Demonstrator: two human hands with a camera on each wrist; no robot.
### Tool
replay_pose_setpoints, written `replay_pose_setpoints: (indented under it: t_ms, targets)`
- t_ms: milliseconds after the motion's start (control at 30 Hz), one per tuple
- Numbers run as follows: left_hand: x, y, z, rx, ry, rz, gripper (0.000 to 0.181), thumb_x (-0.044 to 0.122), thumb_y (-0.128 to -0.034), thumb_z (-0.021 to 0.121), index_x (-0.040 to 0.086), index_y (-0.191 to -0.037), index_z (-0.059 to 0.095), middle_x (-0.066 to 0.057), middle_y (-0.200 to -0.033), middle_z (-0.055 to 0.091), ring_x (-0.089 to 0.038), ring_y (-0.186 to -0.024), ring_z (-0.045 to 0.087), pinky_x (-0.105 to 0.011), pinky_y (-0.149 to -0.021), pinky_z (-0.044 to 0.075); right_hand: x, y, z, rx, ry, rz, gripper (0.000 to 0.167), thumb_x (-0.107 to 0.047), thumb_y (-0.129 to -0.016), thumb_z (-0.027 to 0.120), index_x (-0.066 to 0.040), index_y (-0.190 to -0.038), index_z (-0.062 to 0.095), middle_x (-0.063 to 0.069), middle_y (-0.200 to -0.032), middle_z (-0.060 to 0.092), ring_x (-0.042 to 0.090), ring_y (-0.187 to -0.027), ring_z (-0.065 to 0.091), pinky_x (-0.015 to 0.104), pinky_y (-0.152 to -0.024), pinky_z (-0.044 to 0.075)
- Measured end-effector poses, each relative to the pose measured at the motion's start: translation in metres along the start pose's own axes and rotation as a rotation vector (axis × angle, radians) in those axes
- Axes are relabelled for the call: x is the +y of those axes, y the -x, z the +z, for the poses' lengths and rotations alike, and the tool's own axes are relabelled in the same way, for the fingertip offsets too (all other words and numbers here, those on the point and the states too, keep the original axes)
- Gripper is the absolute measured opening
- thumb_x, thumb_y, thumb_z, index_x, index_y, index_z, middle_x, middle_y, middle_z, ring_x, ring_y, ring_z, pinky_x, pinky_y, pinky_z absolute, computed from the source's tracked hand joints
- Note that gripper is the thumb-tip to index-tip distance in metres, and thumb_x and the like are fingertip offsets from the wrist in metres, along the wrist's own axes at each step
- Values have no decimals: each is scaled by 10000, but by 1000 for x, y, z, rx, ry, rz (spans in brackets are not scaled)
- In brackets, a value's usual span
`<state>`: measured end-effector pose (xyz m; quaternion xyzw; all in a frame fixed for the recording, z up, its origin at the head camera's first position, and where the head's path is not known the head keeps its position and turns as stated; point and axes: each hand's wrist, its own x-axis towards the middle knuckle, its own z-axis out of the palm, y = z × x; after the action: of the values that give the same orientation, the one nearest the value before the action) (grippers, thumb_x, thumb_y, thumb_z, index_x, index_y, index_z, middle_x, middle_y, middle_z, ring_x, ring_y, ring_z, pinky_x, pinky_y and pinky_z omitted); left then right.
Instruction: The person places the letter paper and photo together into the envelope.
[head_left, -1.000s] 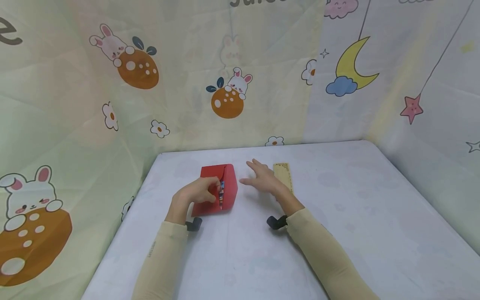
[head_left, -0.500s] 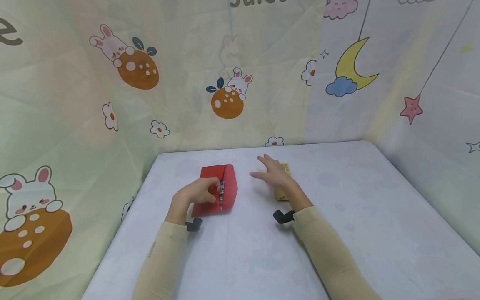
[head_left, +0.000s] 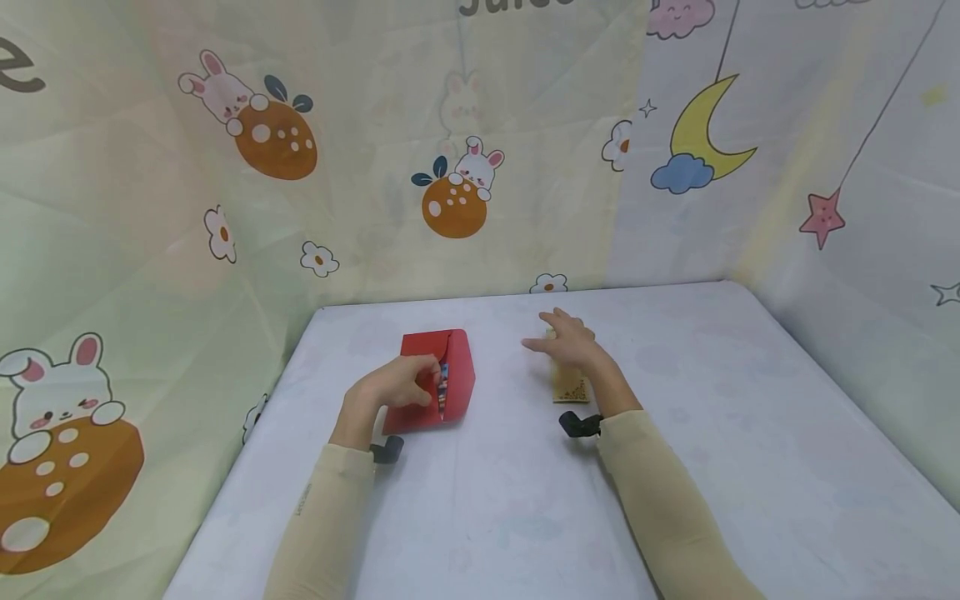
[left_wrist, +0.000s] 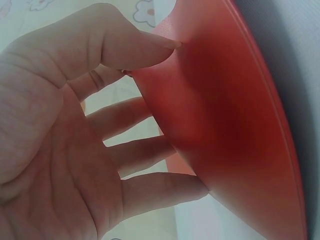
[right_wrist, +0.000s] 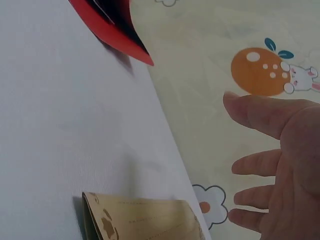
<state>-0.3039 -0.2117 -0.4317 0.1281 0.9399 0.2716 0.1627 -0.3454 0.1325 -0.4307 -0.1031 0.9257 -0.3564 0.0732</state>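
Observation:
A red case [head_left: 459,379] lies on the left part of the table, its flap raised and something multicoloured [head_left: 443,387] showing at the opening. My left hand [head_left: 393,383] pinches its edge; in the left wrist view the thumb of the left hand [left_wrist: 65,110] lies on the red surface [left_wrist: 225,120], the other fingers behind the edge. My right hand [head_left: 572,343] hovers above a tan patterned folded card [head_left: 570,383], fingers spread, holding nothing. In the right wrist view the card [right_wrist: 150,217] stands below and left of the right hand [right_wrist: 280,165].
The white table [head_left: 480,517] ends at the back against a printed curtain [head_left: 375,183] with rabbits, flowers and a moon. Black wrist mounts [head_left: 581,425] sit by both sleeves.
My right hand has moved right, away from the red case and over the card, covering its upper part. The left hand and the red case have stayed in place.

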Motion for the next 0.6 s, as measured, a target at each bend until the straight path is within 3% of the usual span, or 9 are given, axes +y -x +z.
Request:
replay_pose_setpoints:
  t_ms: [367, 600]
  targets:
    - [2, 2, 0, 3, -2, -5, 443, 163, -773, 901, 215, -1121, 633, -14, -1117, 621, -250, -1129, 564, -353, -770, 612, 20, -5, -7, 3, -34, 42, 842, -542, -977, 625, -108, -1631, 318, 189, -1736, 125, 515, -1576, 58, 752, -1196, 91]
    - [2, 2, 0, 3, -1, 0, 430, 157, -782, 893, 209, -1120, 633, -13, -1112, 621, -248, -1128, 563, -352, -770, 610, 22, -2, -12, 49, 126, 59, 830, -526, -991, 599, -64, -1621, 318, 269, -1704, 151, 552, -1535, 152, 728, -1197, 114]
